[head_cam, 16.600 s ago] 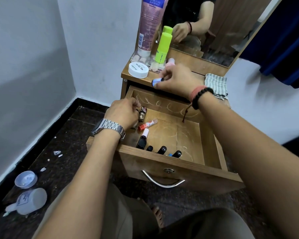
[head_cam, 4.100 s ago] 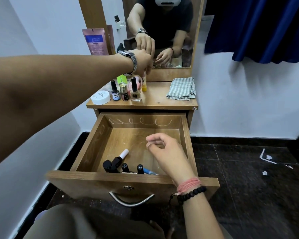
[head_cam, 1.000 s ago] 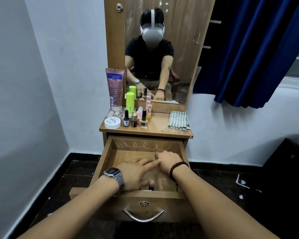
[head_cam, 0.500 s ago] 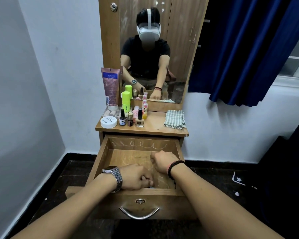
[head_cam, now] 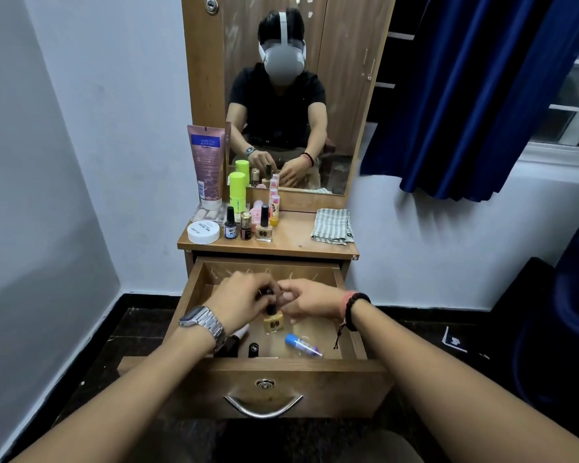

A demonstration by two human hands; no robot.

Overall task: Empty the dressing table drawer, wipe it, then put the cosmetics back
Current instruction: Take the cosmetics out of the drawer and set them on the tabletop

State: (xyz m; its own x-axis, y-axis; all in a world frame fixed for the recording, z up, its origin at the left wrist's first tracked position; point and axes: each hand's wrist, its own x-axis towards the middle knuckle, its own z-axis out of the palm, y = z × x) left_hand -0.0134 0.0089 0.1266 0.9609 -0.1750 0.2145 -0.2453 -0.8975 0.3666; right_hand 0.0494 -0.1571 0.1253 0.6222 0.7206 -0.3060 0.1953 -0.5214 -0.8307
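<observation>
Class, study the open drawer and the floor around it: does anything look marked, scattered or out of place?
Yes. The drawer's inner back wall carries pale looping scratch-like marks. A blue-capped tube lies on its side, askew, on the drawer floor. On the dark floor to the right lies a scrap of paper.

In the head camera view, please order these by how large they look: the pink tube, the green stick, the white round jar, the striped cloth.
1. pink tube, tallest.
2. striped cloth, wide and folded; close to the tube in area, so this order is unsure.
3. green stick.
4. white round jar, about as big as the stick, so unsure.
</observation>
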